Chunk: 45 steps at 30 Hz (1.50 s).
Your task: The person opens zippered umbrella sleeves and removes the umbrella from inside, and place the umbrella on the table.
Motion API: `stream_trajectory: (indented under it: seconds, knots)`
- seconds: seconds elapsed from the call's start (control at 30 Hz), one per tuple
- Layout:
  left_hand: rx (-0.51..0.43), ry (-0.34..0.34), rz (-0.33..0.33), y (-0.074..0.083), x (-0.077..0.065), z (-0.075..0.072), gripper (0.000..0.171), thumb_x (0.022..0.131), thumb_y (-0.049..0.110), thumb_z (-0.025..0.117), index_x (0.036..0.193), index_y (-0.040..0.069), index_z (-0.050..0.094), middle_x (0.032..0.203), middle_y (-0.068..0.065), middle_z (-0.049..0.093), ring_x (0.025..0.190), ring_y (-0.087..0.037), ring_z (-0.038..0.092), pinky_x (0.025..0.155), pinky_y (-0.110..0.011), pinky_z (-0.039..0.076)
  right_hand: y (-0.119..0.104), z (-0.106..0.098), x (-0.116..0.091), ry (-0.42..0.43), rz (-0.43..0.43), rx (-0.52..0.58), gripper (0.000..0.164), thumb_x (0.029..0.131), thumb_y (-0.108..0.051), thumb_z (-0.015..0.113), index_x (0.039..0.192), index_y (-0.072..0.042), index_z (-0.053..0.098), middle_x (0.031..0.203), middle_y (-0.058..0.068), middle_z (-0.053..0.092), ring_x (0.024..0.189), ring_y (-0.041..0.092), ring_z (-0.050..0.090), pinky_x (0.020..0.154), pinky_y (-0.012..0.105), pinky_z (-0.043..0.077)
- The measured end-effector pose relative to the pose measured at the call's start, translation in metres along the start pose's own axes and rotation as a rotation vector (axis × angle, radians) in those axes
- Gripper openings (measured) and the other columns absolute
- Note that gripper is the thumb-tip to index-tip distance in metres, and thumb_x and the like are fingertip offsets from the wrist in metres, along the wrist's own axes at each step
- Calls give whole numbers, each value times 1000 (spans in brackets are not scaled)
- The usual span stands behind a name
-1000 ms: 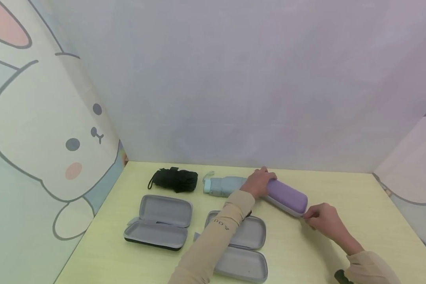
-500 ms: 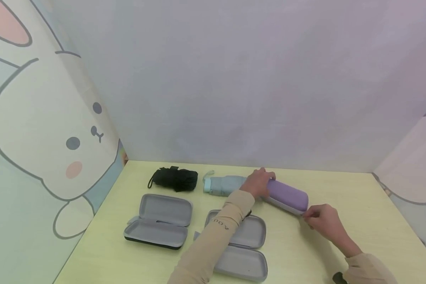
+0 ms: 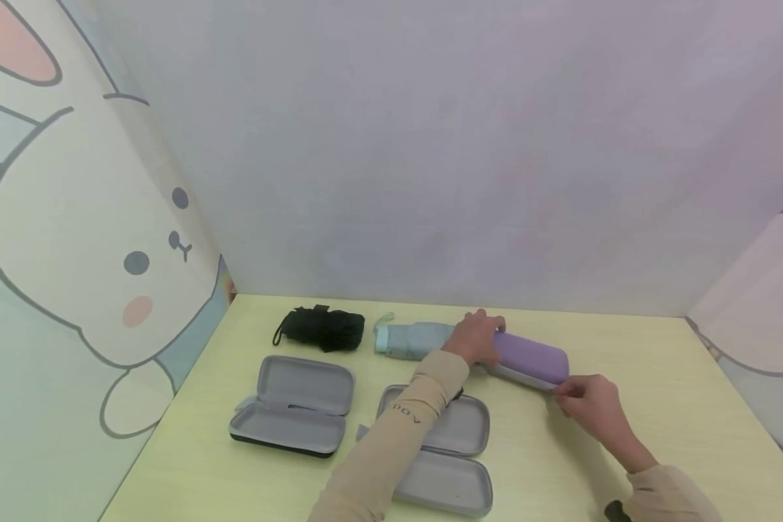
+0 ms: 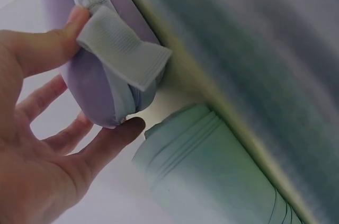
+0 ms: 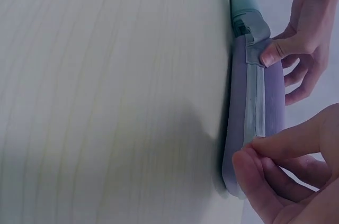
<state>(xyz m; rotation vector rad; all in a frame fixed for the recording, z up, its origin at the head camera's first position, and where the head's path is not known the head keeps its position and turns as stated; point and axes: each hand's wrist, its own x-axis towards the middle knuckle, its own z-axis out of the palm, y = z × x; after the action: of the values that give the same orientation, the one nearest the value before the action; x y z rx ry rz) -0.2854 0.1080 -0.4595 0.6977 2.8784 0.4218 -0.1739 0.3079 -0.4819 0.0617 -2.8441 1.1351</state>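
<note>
A purple hard-shell zip case (image 3: 531,357) with a pale grey zipper band lies at the back right of the table. My left hand (image 3: 475,339) holds its left end; in the left wrist view the thumb presses beside a grey fabric tab (image 4: 119,44) while the fingers bend around the end. Near the case's right end, my right hand (image 3: 597,409) pinches at the zipper (image 5: 255,97) between thumb and forefinger. The fingertips hide the zipper pull itself. Close to the left hand lies a folded light-blue umbrella (image 3: 417,341), partly covered by that hand.
A black folded umbrella (image 3: 322,330) lies at the back left. Two grey-lined cases lie open: one at the left (image 3: 307,384), another (image 3: 444,482) partly under the left forearm. A wall stands along the table's back edge.
My right hand has shifted slightly left along the zipper from the case's right corner. The case's right end has turned back a little. My left hand keeps its hold.
</note>
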Motion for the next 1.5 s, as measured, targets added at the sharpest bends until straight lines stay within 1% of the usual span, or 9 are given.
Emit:
stream_trajectory:
  seconds: [0.23, 0.4, 0.67, 0.8, 0.93, 1.03, 1.17, 1.33, 1.5]
  knots:
    - [-9, -11, -15, 1, -3, -2, 58, 67, 32, 84, 119, 25, 60, 105, 2, 52, 88, -14, 46, 68, -26, 42, -4, 4, 3, 22, -14, -14, 8, 71, 3, 67, 77, 1, 72, 59, 1, 63, 51, 5, 49, 48, 23, 40]
    - [-2, -5, -7, 2, -4, -4, 55, 67, 35, 84, 116, 23, 60, 101, 2, 52, 84, -15, 45, 68, -28, 41, -8, 9, 6, 55, -29, 2, 9, 69, 4, 65, 74, 1, 72, 57, 1, 62, 51, 4, 48, 48, 22, 40]
    - [31, 5, -4, 4, -2, 0, 52, 65, 38, 83, 109, 21, 60, 94, 3, 52, 78, -14, 45, 63, -27, 38, -16, 21, 13, 75, -75, 7, 6, 68, 2, 69, 72, 0, 72, 59, 0, 64, 54, 3, 48, 50, 22, 41]
    - [42, 5, -9, 5, -2, 0, 53, 64, 39, 83, 108, 20, 60, 92, 2, 52, 76, -14, 45, 61, -27, 38, -19, 26, 17, 68, -84, 9, 6, 67, 2, 70, 72, 0, 72, 60, 1, 64, 54, 4, 49, 51, 23, 41]
    - [46, 5, -14, 7, -3, -2, 51, 65, 38, 82, 106, 19, 60, 91, 2, 52, 76, -15, 45, 61, -27, 37, -23, 32, 21, 44, -107, 34, 6, 66, 4, 70, 72, 1, 71, 61, 2, 64, 53, 3, 49, 50, 23, 42]
    - [54, 5, -16, 9, -4, -3, 47, 66, 37, 81, 103, 20, 59, 91, 2, 53, 75, -15, 46, 61, -27, 37, -27, 36, 25, 12, -130, 63, 7, 67, 6, 68, 72, 3, 71, 62, 5, 65, 54, 2, 49, 51, 23, 43]
    - [64, 5, -9, 11, -4, -3, 45, 66, 38, 81, 100, 20, 58, 90, 2, 53, 74, -15, 46, 60, -27, 37, -30, 41, 28, 5, -161, 63, 8, 68, 7, 64, 72, 4, 71, 63, 7, 65, 54, 3, 49, 50, 23, 43]
    - [60, 14, -4, 11, -4, -1, 51, 63, 37, 83, 104, 20, 57, 93, 0, 52, 76, -16, 45, 58, -27, 37, -25, 43, 30, 24, -196, 53, 8, 69, 6, 65, 72, 2, 71, 64, 8, 66, 57, 5, 52, 52, 23, 44]
    - [40, 22, 11, 10, -3, 1, 61, 63, 40, 83, 114, 21, 55, 101, -2, 53, 86, -16, 45, 60, -27, 40, -20, 40, 31, 33, -205, 51, 8, 69, 7, 70, 75, 2, 71, 70, 8, 68, 63, 7, 56, 57, 23, 45]
